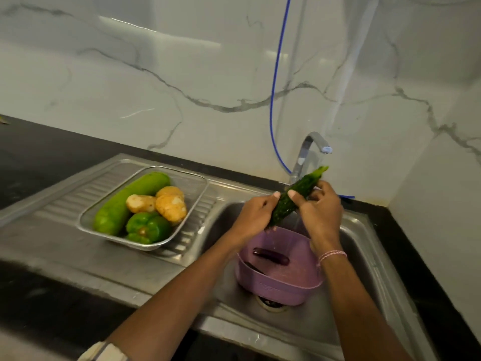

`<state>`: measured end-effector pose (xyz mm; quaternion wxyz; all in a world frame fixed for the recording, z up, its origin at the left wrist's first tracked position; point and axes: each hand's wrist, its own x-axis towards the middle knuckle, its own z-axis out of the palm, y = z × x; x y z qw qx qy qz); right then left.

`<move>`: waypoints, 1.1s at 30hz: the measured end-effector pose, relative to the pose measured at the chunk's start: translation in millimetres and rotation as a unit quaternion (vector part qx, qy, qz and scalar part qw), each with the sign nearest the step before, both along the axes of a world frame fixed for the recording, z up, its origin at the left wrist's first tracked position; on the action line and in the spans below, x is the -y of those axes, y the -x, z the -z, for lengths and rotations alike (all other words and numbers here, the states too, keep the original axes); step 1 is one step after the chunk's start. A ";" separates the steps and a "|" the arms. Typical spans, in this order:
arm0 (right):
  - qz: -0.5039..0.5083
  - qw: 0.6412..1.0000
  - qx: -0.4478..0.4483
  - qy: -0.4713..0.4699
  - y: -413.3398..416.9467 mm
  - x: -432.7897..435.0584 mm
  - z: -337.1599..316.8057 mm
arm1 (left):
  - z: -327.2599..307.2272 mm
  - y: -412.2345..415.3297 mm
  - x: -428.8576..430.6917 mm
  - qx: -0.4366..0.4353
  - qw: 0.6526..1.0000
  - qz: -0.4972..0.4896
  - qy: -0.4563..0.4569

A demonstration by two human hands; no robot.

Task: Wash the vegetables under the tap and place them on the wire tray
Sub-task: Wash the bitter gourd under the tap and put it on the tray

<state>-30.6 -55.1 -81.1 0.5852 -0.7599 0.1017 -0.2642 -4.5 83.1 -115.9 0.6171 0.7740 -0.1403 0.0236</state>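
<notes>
Head view: I am on the washing step. My left hand [253,217] and my right hand [321,212] both curl round the bumpy green vegetable [291,199] and hold it tilted, just below the tap [308,152].

A purple basket [281,287] sits in the sink [364,243] under the tap, with a small eggplant [270,256] inside. The wire tray [197,183] is well to the left of the tap. It holds a long gourd [125,204], potatoes [170,204] and a green pepper [148,226].

Next, I think, I carry this one left to the tray and let go gently. I see no words or labels.
</notes>
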 end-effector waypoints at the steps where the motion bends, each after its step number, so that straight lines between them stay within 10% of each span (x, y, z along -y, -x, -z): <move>1: -0.021 0.999 0.008 -0.042 -2.2 -7.1 -5.4 | -7.6 2.7 -6.2 0.025 0.999 -0.032 -0.023; 8: -0.175 0.957 0.001 -0.232 -15.8 -108.8 -34.8 | -47.2 29.5 -120.3 0.148 0.968 -0.167 -0.111; 13: -0.297 0.926 -0.107 -0.206 -30.3 -186.5 -44.0 | -59.4 56.5 -205.7 0.112 0.962 -0.238 -0.078; 25: -0.338 0.903 -0.213 -0.157 -74.9 -290.8 -34.5 | -6.0 67.7 -302.1 0.274 0.837 -0.341 -0.327; 33: -0.243 0.935 -0.147 0.214 -78.4 -296.7 -17.8 | 18.2 80.9 -293.2 0.194 0.834 -0.368 -0.362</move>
